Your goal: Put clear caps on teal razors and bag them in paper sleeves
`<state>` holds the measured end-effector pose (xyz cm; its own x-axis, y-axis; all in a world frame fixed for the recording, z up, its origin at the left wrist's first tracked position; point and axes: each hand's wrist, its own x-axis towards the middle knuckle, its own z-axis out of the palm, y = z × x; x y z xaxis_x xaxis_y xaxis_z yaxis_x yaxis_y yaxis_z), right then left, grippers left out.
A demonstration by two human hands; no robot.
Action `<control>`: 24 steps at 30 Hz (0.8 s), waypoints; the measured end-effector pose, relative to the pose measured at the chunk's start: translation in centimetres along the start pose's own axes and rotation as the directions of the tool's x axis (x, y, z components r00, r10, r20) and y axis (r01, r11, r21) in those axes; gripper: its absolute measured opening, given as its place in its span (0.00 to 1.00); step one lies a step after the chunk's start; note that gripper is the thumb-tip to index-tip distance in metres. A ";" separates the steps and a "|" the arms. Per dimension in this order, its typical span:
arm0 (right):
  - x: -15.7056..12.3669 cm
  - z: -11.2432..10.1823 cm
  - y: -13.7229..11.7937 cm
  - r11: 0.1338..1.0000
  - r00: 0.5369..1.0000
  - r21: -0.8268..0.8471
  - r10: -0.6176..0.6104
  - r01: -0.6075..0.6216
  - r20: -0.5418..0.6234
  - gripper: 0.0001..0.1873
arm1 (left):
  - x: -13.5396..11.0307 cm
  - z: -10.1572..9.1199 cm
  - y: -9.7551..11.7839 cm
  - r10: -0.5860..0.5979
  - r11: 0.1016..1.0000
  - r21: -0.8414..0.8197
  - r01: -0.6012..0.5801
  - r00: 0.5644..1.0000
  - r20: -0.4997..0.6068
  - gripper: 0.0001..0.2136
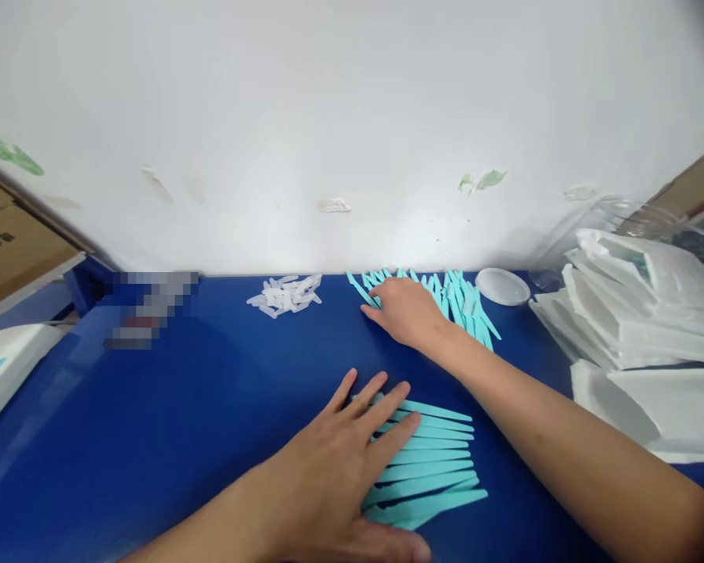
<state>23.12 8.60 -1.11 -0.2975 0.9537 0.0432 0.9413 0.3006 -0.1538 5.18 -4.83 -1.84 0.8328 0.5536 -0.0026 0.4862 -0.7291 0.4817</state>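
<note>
Left hand (334, 461): palm down, fingers splayed, released, across fanned turquoise strips (437, 467) on blue worktop (199, 422) | right hand (409, 313): arm stretched forward, fingers bent at turquoise pile (458, 303) by wall (258, 141), can't tell if grasping any | small white pieces (285, 297) left of pile, round translucent lid (503, 287) right.

On a blue table (211, 438), the left hand (334, 453) lies spread over a row of flat blue-green sticks (431, 467), and the right hand (407, 311) is at a messy pile of more sticks (461, 301) by the white wall (352, 117). A heap of little whitish bits (285, 296) sits left of that pile, and a round whitish lid (503, 287) lies just right of it. White bags (622, 317) are stacked at the right, and a white machine (12, 360) and a brown box (23, 242) are at the left.
</note>
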 end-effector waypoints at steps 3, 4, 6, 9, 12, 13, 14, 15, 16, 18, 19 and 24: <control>1.7 0.8 -0.9 0.999 0.999 -0.023 0.038 -0.038 0.012 0.16 | -0.5 -2.0 -3.1 -0.140 0.984 0.075 0.161 0.963 -0.230 0.32; 1.9 0.9 -1.1 0.999 0.999 -0.026 0.049 -0.048 0.020 0.15 | -0.7 -2.6 -4.6 -0.209 0.960 0.104 0.261 0.911 -0.355 0.26; 2.0 0.9 -1.5 0.998 0.997 -0.026 0.061 -0.060 0.036 0.14 | -1.2 -3.6 -7.7 -0.285 0.884 0.152 0.442 0.767 -0.574 0.20; 1.2 0.2 -2.0 0.998 0.997 -0.013 0.054 -0.053 0.054 0.14 | -1.7 -4.2 -10.9 -0.339 0.764 0.241 0.599 0.690 -0.640 0.18; -0.7 -1.0 -1.9 0.999 0.999 0.026 0.023 -0.024 0.035 0.14 | -1.6 -3.9 -11.4 -0.355 0.697 0.349 0.626 0.725 -0.590 0.18; -1.6 -1.4 -1.6 0.999 1.000 0.040 0.011 -0.012 0.023 0.14 | -1.4 -3.8 -11.2 -0.351 0.692 0.376 0.616 0.742 -0.571 0.17; -2.6 -1.8 -1.1 0.998 1.000 0.064 -0.001 0.000 0.014 0.13 | -1.3 -3.6 -10.9 -0.338 0.695 0.395 0.601 0.758 -0.558 0.17; -3.6 -2.1 -0.5 0.995 1.000 0.098 -0.010 0.009 0.017 0.12 | -1.2 -3.5 -10.7 -0.322 0.702 0.405 0.586 0.768 -0.554 0.17; -4.6 -2.4 0.3 0.988 0.999 0.151 -0.022 0.017 0.033 0.12 | -1.1 -3.5 -10.5 -0.307 0.707 0.409 0.577 0.771 -0.558 0.17; -6.4 -2.7 1.9 0.938 0.992 0.345 -0.037 -0.008 0.124 0.11 | -0.9 -3.4 -10.3 -0.293 0.693 0.410 0.593 0.751 -0.591 0.17; -7.1 -2.7 2.7 0.897 0.983 0.441 -0.047 -0.037 0.178 0.11 | -0.9 -3.4 -10.4 -0.294 0.679 0.413 0.607 0.740 -0.605 0.17; -8.9 -2.2 4.6 0.748 0.945 0.645 -0.078 -0.155 0.317 0.10 | -0.5 -3.4 -10.9 -0.314 0.656 0.429 0.621 0.742 -0.593 0.16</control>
<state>30.42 1.51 -0.01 -0.4050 0.8766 -0.2601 0.6472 0.0739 -0.7587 -1.41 4.21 -4.11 0.3078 0.8782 0.3661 0.9496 -0.3074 -0.0612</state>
